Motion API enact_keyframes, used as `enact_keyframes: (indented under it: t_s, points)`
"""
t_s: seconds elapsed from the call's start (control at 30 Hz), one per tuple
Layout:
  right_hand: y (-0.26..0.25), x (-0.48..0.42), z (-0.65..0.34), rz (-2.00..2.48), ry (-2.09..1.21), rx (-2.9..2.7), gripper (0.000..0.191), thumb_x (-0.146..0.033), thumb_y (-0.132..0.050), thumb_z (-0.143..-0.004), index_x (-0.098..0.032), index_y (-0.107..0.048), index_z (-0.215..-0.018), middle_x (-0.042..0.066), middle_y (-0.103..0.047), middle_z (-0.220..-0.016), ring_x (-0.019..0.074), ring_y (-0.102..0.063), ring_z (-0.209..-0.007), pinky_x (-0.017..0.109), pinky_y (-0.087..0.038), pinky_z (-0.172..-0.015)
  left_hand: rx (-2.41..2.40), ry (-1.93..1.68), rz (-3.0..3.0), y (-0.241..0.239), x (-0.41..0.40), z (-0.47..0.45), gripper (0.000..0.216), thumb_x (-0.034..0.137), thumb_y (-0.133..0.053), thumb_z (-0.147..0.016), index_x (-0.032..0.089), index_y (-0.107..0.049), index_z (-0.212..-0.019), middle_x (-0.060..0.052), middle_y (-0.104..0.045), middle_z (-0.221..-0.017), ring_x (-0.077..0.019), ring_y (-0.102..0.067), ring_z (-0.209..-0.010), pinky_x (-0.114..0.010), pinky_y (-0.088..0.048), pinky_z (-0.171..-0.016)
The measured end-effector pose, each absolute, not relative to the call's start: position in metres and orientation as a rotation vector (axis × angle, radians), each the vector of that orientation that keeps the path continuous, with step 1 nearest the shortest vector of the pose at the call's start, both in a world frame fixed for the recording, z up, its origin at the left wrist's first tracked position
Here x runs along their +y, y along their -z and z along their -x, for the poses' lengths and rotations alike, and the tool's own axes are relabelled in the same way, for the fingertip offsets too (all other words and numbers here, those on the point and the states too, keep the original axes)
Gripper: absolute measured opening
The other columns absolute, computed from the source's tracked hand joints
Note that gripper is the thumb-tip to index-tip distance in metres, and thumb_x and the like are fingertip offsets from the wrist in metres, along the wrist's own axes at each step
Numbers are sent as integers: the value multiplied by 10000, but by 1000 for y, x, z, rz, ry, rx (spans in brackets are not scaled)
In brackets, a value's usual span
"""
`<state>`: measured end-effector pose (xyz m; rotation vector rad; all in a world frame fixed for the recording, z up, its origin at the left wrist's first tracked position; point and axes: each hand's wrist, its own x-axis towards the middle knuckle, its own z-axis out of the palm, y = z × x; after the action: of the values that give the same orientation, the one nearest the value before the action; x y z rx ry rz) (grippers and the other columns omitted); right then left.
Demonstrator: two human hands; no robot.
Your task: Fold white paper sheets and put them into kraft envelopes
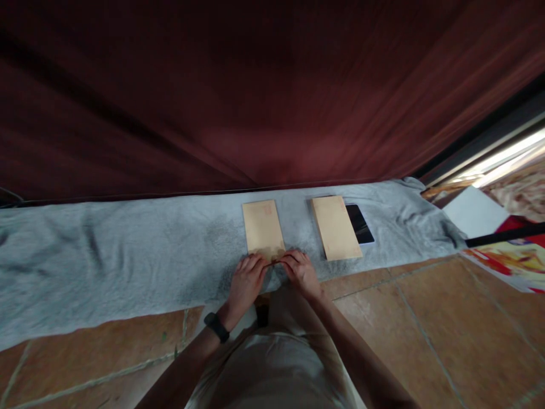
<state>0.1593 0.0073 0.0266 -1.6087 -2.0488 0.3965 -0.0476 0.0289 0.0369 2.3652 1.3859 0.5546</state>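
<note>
A tan paper envelope [263, 227] with faint red print near its far right corner lies flat on the grey cloth, its near end towards me. My left hand [247, 278] pinches the left part of that near edge, a dark watch on its wrist. From the other side, my right hand [301, 274] grips the same edge with closed fingers. Both sets of fingertips almost meet at the middle, hiding the envelope's near end. To the right, a thick stack of similar envelopes [337, 228] partly covers a dark-screened tablet or phone [360, 224].
The grey cloth [149, 250] covers a long narrow surface, with a dark red curtain [272, 147] hanging behind it. Brown floor tiles [392, 318] show on the near side. At far right are a white sheet [476, 211] and a colourful printed sheet [517, 258].
</note>
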Motion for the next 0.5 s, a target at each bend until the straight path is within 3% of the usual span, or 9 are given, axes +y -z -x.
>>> enact_keyframes:
  t_s: [0.33, 0.5]
  points:
    - [-21, 11, -140, 1765, -310, -1888, 165, -249, -509, -1015, -213, -669, -994, 65, -670, -1030, 223, -578, -994, 359, -407, -876, 1530, -574, -2411, -29, 31, 41, 280, 208, -469, -978, 209, -688, -1153, -113, -718, -1163, -286, -633, -1083, -436, -478, -955]
    - [-13, 12, -135, 1807, -283, -1783, 169, -212, -510, -997, -207, -678, -1017, 79, -681, -1028, 234, -588, -998, 371, -424, -882, 1370, -466, -2632, -24, 18, 45, 436, 70, -448, -907, 162, -649, -1283, -139, -642, -1369, -296, -570, -1288, -456, -434, -1102]
